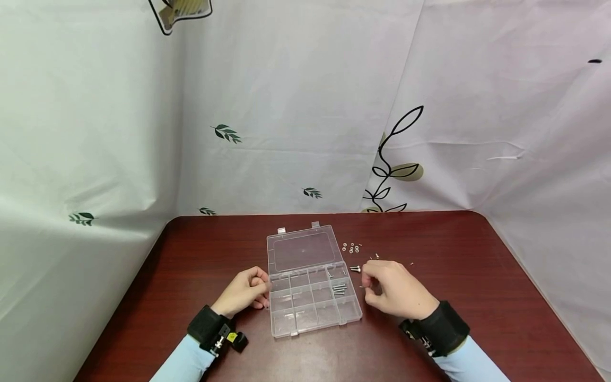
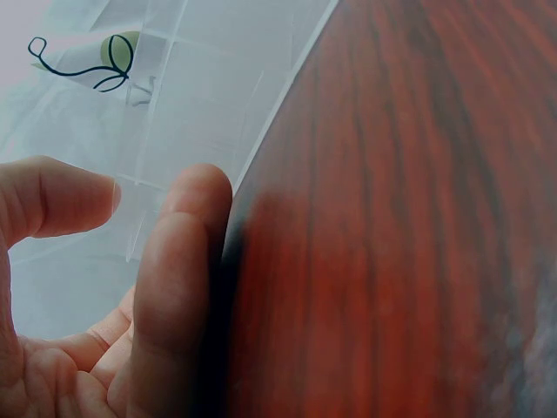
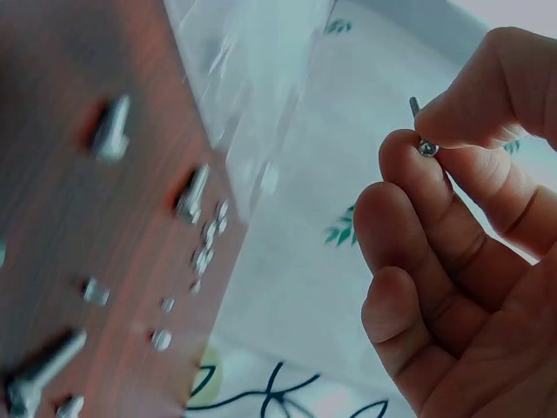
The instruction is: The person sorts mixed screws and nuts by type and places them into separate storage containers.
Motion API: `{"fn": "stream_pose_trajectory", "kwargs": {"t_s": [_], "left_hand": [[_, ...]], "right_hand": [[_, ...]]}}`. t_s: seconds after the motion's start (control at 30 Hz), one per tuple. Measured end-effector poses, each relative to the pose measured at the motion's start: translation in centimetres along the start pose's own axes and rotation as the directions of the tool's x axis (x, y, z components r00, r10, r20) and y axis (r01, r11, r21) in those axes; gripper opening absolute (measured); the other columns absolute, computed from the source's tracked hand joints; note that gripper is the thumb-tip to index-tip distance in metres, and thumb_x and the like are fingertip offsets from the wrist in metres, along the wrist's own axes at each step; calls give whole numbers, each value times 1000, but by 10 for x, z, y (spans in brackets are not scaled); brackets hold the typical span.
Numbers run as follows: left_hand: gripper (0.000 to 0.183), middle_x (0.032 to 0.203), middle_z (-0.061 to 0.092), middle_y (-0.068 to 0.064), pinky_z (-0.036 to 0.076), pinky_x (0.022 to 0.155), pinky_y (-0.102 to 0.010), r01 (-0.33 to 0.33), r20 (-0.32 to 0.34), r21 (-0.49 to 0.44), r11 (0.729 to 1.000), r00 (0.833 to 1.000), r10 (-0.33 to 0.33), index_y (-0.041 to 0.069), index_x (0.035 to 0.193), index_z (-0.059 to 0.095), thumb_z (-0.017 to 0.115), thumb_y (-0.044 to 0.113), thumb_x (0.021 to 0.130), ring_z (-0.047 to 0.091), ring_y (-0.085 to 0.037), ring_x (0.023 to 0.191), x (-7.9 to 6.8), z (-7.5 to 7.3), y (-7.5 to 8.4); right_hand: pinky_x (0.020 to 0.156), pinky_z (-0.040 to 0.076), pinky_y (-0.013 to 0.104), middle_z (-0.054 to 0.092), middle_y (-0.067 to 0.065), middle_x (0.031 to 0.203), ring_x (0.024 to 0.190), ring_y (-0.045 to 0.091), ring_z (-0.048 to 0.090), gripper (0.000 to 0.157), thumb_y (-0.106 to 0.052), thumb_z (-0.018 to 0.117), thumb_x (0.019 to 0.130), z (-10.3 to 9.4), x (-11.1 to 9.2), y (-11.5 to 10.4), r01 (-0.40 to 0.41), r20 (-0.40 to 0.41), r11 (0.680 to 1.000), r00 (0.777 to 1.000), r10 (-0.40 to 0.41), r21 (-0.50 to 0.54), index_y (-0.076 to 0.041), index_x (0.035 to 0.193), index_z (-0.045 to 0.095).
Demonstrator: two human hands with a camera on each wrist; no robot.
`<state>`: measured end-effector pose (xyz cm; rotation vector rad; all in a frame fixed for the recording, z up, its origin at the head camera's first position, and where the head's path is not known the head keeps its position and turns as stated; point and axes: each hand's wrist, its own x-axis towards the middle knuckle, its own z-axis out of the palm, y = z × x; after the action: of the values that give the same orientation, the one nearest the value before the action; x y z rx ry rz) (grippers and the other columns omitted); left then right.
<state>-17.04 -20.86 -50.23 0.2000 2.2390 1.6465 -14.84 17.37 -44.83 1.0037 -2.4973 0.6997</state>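
Observation:
A clear plastic compartment box (image 1: 282, 317) lies on the table with its lid (image 1: 305, 249) folded back. My left hand (image 1: 245, 292) is at the box's left side, fingers relaxed and touching its edge; in the left wrist view the thumb (image 2: 74, 198) stands apart from the other fingers. To the right of the box, my right hand (image 1: 398, 292) pinches a small screw (image 3: 426, 149) between thumb and fingertips, its shank pointing up in the right wrist view. Several silver screws (image 1: 339, 289) lie together in one right-hand compartment.
Several small nuts or washers (image 1: 351, 248) are grouped right of the lid. Larger screws (image 1: 355, 269) lie between the box and my right hand, with tiny pieces (image 1: 377, 255) scattered beyond. The brown table (image 1: 215, 239) ends at a white patterned cloth (image 1: 286, 106).

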Motion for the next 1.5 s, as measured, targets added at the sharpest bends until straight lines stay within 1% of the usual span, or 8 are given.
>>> {"fn": "stream_pose_trajectory", "kwargs": {"t_s": [0.2, 0.33, 0.43, 0.53, 0.6, 1.17, 1.37, 1.5], "left_hand": [[28, 73, 63, -12, 56, 54, -32, -3, -2, -3, 1000, 1000, 3, -3, 106, 53, 66, 17, 91, 68, -25, 62, 1, 0, -2], [29, 73, 63, -13, 56, 54, -32, -15, 3, -5, 1000, 1000, 15, -4, 106, 52, 66, 16, 92, 68, -26, 62, 0, 0, 0], [28, 74, 63, -13, 56, 55, -32, -10, 4, 0, 1000, 1000, 10, -4, 106, 53, 66, 16, 91, 68, -26, 63, 0, 0, 0], [28, 73, 63, -13, 56, 55, -32, -1, 2, 3, 1000, 1000, 1, -3, 105, 53, 66, 16, 91, 68, -25, 63, 1, 0, -1], [27, 73, 63, -12, 56, 55, -32, 2, 3, 3, 1000, 1000, -2, -3, 105, 53, 66, 16, 91, 68, -25, 63, 1, 0, -2], [28, 73, 64, -13, 56, 55, -32, -6, 3, 7, 1000, 1000, 6, -4, 106, 53, 66, 16, 92, 69, -25, 63, 0, 0, -1], [28, 74, 63, -12, 57, 56, -33, 1, 2, 15, 1000, 1000, -1, -3, 107, 53, 65, 17, 92, 69, -27, 65, 2, -1, -2], [28, 74, 63, -12, 57, 56, -33, 7, -1, 19, 1000, 1000, -7, -3, 107, 53, 65, 18, 92, 69, -27, 65, 1, -1, -2]], "right_hand": [[59, 34, 11, 42, -17, 69, 63, -1, 41, 35, -3, 67, 59, 3, 4, -19, 79, -30, 996, 997, -78, 45, -27, 73, 45], [63, 38, 13, 46, -19, 76, 68, 0, 45, 32, -6, 71, 64, 5, 4, -26, 96, 5, 994, 995, -96, 59, -26, 78, 51], [77, 47, 18, 57, -18, 98, 87, 0, 55, 34, -20, 78, 72, 5, 2, -27, 93, 75, 994, 993, -96, 52, -23, 102, 64], [95, 47, 26, 56, -14, 127, 114, 1, 54, 66, -36, 82, 73, 3, 1, -23, 75, 116, 997, 990, -78, 28, -19, 133, 59], [99, 46, 29, 53, -10, 136, 123, 2, 50, 73, -38, 81, 74, 1, 0, -18, 50, 118, 999, 992, -52, 21, -18, 140, 56], [91, 51, 32, 61, -10, 115, 107, 7, 60, 45, -27, 76, 80, -19, -10, 34, -123, 96, 990, 987, 130, -74, -14, 122, 66], [82, 53, 36, 66, -9, 101, 94, 10, 63, 26, -18, 72, 83, -29, -17, 45, -212, 116, 971, 967, 225, -112, -15, 109, 71], [70, 50, 31, 60, -15, 83, 76, 4, 56, 13, -17, 73, 80, -30, -20, 50, -263, 168, 955, 944, 284, -136, -20, 93, 69]]}}
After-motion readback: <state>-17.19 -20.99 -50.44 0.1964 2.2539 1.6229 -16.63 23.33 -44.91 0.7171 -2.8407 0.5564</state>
